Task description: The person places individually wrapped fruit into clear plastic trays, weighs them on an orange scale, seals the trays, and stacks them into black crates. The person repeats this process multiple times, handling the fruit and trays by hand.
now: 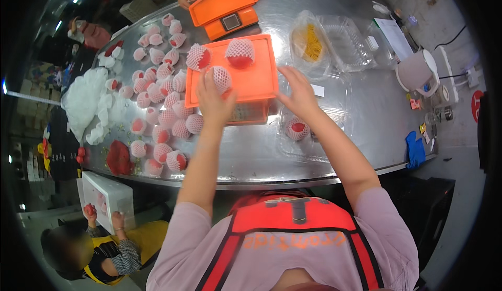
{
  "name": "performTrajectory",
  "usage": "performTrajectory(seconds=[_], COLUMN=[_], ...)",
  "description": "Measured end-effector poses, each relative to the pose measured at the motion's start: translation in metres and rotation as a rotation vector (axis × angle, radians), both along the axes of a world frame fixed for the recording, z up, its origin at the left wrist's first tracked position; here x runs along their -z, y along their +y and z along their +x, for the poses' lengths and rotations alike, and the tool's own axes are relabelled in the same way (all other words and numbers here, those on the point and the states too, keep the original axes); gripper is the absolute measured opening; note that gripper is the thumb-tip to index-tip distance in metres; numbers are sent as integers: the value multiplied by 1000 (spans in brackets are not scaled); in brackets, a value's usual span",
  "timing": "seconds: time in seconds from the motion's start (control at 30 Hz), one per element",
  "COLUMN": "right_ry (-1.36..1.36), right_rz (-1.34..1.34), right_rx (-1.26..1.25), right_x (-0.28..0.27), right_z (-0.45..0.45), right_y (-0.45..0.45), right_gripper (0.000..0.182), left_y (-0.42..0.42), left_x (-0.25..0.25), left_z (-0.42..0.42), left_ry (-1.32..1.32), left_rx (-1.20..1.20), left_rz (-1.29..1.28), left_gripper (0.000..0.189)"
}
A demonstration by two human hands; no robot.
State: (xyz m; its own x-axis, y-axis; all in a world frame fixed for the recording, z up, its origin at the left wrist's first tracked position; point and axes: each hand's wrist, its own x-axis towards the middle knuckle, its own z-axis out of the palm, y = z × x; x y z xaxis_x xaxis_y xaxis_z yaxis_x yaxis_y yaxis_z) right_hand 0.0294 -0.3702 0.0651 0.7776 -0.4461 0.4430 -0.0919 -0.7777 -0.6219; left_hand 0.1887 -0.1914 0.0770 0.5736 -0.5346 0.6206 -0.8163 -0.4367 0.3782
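An orange scale (251, 80) stands before me on the steel table, its flat tray carrying three red fruits in white foam nets. My left hand (215, 101) has its fingers and thumb around the nearest fruit (221, 78). The other two, a left fruit (199, 57) and a back fruit (239, 53), rest untouched on the tray. Beside the tray's right edge is my right hand (297, 93), empty, with fingers and thumb apart. Under my right forearm lies a clear plastic box (288, 150) with a netted fruit (297, 128) in it; my arm partly hides the box.
Many netted fruits (166, 116) spread across the left of the steel table (251, 161). Foam nets in a bag (86, 95), a second orange scale (224, 12), rubber bands (312, 43), clear boxes (345, 42) and a kettle (415, 73) surround them. Co-workers are behind the table and lower left.
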Motion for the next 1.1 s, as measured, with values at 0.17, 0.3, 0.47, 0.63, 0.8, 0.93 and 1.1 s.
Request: performTrajectory(seconds=[0.17,0.3,0.47,0.63,0.8,0.93,1.1], right_ry=[104,209,5,-106,-72,-2,61], right_rz=[-55,-90,239,574,473,354,264], right_rx=[-33,-78,-4,156,314,444,509], right_x=[-7,5,9,20,-20,-43,-53], right_z=[115,150,103,-38,-125,-157,-184], right_y=[-2,-9,-27,-30,3,20,26], right_gripper=[75,78,81,83,82,80,79], left_y=[-7,-9,3,11,-12,-28,-40], left_x=[7,8,5,15,45,46,63], left_z=[44,54,24,-69,-145,-172,-188], left_ry=[159,221,296,784,1151,582,263], left_rx=[44,111,216,568,764,841,793], left_rz=[286,283,128,3,216,527,523], left_gripper=[78,73,69,72,76,76,77])
